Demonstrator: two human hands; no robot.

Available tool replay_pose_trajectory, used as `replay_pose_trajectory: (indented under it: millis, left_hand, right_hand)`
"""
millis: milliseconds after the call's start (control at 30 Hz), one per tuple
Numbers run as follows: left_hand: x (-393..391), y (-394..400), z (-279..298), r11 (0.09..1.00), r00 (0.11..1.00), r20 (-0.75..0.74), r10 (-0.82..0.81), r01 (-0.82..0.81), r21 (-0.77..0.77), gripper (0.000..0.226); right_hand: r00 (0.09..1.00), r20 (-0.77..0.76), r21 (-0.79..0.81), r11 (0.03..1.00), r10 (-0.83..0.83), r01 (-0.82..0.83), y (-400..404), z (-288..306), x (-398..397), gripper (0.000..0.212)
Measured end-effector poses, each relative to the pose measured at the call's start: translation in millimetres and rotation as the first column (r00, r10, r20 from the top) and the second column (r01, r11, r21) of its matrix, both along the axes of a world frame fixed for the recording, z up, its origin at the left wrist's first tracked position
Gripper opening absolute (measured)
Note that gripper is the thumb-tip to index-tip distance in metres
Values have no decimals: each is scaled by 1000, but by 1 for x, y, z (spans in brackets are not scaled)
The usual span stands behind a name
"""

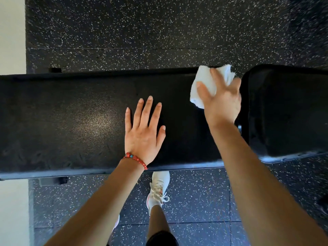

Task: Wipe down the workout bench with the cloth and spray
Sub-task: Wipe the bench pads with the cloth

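Observation:
A black padded workout bench runs across the view, its long pad on the left and a separate seat pad on the right. My left hand lies flat and open on the long pad, a red bead bracelet on its wrist. My right hand presses a crumpled white cloth onto the far right end of the long pad, beside the gap to the seat pad. No spray bottle is in view.
Black speckled rubber floor lies beyond and under the bench. My white shoe stands on the floor just below the bench's near edge. A pale wall or floor strip runs down the left side.

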State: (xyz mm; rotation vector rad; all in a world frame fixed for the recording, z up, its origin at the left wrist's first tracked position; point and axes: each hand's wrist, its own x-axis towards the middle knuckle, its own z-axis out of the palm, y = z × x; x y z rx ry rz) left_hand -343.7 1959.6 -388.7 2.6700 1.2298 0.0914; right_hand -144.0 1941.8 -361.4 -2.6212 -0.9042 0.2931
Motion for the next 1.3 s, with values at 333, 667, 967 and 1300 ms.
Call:
replay_pose_trajectory:
  millis: [333,667,967,1300]
  left_hand:
    - [26,-9,9,1000,999,37,2,-1,-23,53]
    - [38,-13,2,996,997,-5,-83,83,-23,53]
    - [39,-13,4,995,997,-25,-75,73,-62,55]
    - [48,-21,31,980,988,-7,-157,155,-126,58]
  right_hand:
    - [998,-54,-24,1000,-20,18,-128,1,-49,49]
    - [980,-147,12,990,-135,139,-16,1,36,53]
    - [941,-223,-58,967,-255,248,-102,4,-17,54]
    - [902,-261,-126,939,-343,320,-167,31,-48,52]
